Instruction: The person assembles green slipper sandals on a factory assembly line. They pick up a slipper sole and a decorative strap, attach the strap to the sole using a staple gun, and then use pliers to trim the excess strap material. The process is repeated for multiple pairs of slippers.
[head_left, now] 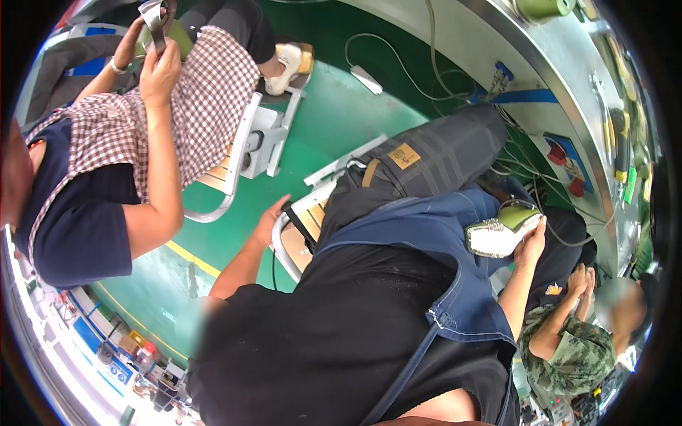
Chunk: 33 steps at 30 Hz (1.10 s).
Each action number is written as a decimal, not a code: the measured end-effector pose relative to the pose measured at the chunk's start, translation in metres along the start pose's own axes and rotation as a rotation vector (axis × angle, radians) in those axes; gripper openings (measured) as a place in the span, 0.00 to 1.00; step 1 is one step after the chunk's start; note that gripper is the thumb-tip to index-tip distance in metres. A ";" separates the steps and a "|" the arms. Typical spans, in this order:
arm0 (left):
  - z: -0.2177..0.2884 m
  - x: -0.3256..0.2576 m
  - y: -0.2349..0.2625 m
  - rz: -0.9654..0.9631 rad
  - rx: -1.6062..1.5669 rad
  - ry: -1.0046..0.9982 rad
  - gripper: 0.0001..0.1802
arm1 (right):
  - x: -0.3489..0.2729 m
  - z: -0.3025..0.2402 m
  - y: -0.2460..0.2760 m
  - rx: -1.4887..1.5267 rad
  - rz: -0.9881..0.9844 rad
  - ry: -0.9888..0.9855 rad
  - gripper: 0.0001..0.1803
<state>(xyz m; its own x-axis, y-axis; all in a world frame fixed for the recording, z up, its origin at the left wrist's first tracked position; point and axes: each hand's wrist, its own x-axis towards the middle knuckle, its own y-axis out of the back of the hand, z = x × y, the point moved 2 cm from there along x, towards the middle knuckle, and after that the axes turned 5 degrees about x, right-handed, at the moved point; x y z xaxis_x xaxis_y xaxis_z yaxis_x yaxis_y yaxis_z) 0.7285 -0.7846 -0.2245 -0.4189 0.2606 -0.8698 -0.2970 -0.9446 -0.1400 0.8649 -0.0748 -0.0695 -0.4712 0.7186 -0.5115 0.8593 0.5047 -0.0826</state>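
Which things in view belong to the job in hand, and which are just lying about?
Job in hand, judging by the grip:
white-and-green shoe
right hand, holding it

Apparently just lying about:
white corded block on the floor
pale cable near the bench

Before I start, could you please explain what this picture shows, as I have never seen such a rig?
There is no robot: a person uses bare hands, and this is the left of two fisheye cameras on their head, looking down, so edges bend. Their right hand holds a white-and-green shoe. Their left hand is by the seat; whether it grips is unclear. The bench, at right, carries a green object and smaller items. A white power strip lies on the floor. A co-worker, at left, also holds something.
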 end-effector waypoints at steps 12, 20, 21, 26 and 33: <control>-0.030 0.012 0.017 -0.007 -0.212 0.066 0.16 | 0.010 0.013 0.046 0.031 -0.168 -0.049 0.21; -0.028 -0.007 -0.002 0.106 -0.421 0.122 0.20 | -0.003 0.010 0.006 0.008 0.023 0.012 0.20; -0.030 -0.008 -0.002 0.102 -0.442 0.126 0.20 | -0.001 0.010 0.007 -0.018 0.027 0.034 0.20; -0.049 0.005 0.015 -0.028 -0.220 0.002 0.20 | -0.011 0.008 -0.006 0.005 0.038 0.031 0.19; -0.040 0.011 0.027 -0.026 0.535 -0.262 0.39 | -0.009 0.007 0.001 -0.013 0.047 0.045 0.17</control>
<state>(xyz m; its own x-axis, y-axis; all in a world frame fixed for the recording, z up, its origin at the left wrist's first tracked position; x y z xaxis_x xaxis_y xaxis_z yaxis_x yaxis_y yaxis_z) 0.7501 -0.8153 -0.2564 -0.5833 0.3868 -0.7142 -0.6725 -0.7231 0.1576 0.8716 -0.0835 -0.0710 -0.4386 0.7624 -0.4757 0.8784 0.4756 -0.0477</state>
